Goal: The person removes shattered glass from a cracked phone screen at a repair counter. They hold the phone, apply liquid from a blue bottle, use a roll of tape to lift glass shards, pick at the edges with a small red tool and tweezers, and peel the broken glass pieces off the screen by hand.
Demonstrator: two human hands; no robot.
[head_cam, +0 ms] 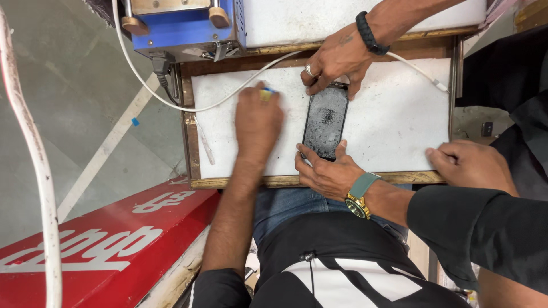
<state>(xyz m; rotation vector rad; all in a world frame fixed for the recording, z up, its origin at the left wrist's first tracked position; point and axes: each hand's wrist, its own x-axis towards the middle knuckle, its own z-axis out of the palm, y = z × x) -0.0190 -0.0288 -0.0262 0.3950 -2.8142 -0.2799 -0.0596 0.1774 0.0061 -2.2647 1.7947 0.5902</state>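
On the bench [399, 122], left hand [260, 120] grips a small tool [266, 93]; right hand [328, 171], fingers spread, steadies the phone [325, 121], cracked glass not yet lifted.

A cracked phone screen and a red sign

The dark, cracked, rectangular phone screen [325, 121] lies on the white pad in the middle. The long red sign with white letters [108, 245] sits low on the left, tilted.
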